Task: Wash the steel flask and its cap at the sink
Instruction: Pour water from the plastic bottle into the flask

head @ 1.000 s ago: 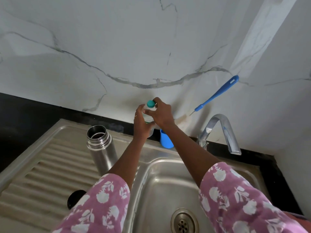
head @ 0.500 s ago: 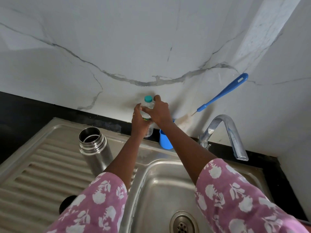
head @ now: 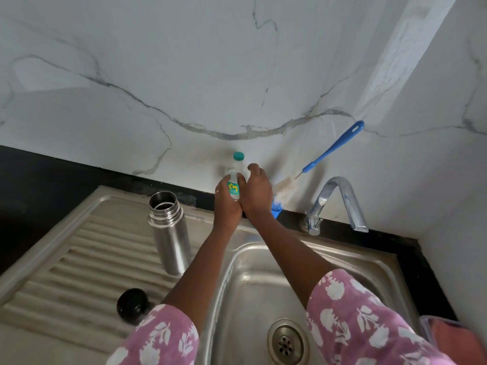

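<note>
The black cap [head: 132,305] lies near the front edge of the drainboard [head: 66,259]. The open steel flask [head: 168,233] stands upright nearer its back edge, beside the basin [head: 250,285]. Behind the basin's back-left corner the left hand [head: 226,206] grips the lower part of a small clear bottle [head: 233,188]. The right hand [head: 257,193] lies against the bottle's right side, and I cannot tell whether it grips. A blue brush [head: 333,148] leans on the wall [head: 184,75], left of the tap [head: 326,193]

Your steel drainboard [head: 87,262], left of the basin [head: 263,280]: flask [head: 168,233] stands upright, mouth open, twd the back; black cap [head: 132,304] lies nearer you, apart. Black counter [head: 39,175] behind carries tap [head: 334,204] & blue cup [head: 276,210].
</note>
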